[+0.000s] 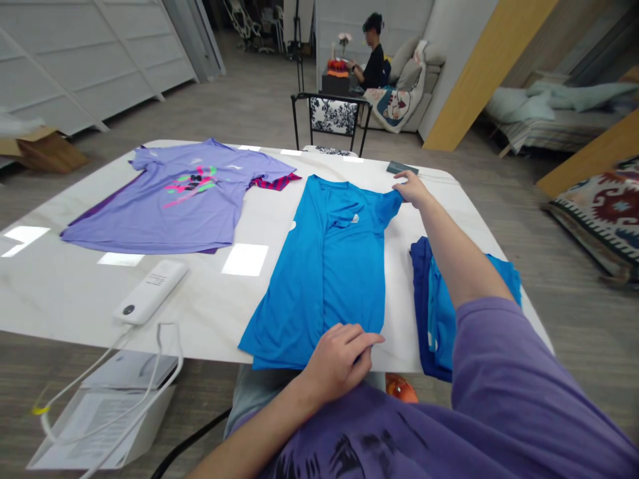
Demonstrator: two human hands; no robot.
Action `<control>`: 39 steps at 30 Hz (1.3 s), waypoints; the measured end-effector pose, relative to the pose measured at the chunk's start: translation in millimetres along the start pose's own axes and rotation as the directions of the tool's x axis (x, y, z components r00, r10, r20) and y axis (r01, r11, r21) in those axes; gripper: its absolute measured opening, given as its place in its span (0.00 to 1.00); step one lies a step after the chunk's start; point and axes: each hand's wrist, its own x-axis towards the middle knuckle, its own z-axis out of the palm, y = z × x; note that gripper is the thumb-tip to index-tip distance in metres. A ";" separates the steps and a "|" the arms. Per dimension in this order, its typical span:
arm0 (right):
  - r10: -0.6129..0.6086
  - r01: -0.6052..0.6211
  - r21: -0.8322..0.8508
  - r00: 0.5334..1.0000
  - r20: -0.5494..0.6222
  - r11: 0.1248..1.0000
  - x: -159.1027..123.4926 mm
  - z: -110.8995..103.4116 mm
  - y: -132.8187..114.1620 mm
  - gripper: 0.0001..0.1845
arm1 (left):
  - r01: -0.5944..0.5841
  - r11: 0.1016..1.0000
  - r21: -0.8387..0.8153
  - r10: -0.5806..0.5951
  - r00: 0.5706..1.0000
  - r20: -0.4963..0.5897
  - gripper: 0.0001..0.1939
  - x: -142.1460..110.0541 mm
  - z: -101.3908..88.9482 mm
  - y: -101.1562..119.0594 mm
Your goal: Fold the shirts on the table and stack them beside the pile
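Note:
A bright blue T-shirt point(349, 266) lies on the white marbled table, its left side folded inward over the front. At the upper right, my right hand point(413, 189) pinches the end of its sleeve. My left hand point(342, 359) is by the bottom hem at the table's near edge, index finger stretched out and the others loosely bent, with nothing visible in it. To the right, folded blue clothes point(442, 319) in dark and bright shades lie partly behind my right arm. A lilac T-shirt point(200, 193) with a pink and green print is spread flat at the left, over other garments.
On the table point(279, 226), a white device point(152, 291) with a cable sits at the near left, and a dark flat object point(402, 167) at the far right edge. A chair point(332, 120) stands beyond the table. A person point(374, 60) sits farther back beside a sofa.

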 end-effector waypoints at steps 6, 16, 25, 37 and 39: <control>-0.049 0.049 -0.002 0.998 0.040 0.999 48.4 67.0 -100.8 0.26 | 0.074 0.980 -0.186 -0.136 0.926 -0.351 0.15 -34.0 -53.5 -10.0; -0.120 0.135 -0.069 0.975 0.189 0.988 86.5 182.4 -139.1 0.30 | 0.172 0.966 0.193 -0.124 0.963 -0.238 0.15 -122.9 -84.5 -54.9; -0.205 0.347 -0.479 0.924 0.324 0.806 92.5 156.4 -52.2 0.26 | 0.506 0.779 0.370 -0.465 0.862 -0.200 0.15 -54.4 -85.9 -85.1; -0.217 0.240 -0.454 0.971 0.101 0.858 95.1 157.3 -42.9 0.22 | 0.566 0.690 0.451 -0.544 0.817 -0.193 0.13 -54.4 -72.3 -84.7; -0.256 0.257 -0.440 0.965 0.063 0.860 84.6 161.5 -53.6 0.23 | 0.553 0.714 0.429 -0.537 0.826 -0.171 0.12 -52.5 -74.6 -83.5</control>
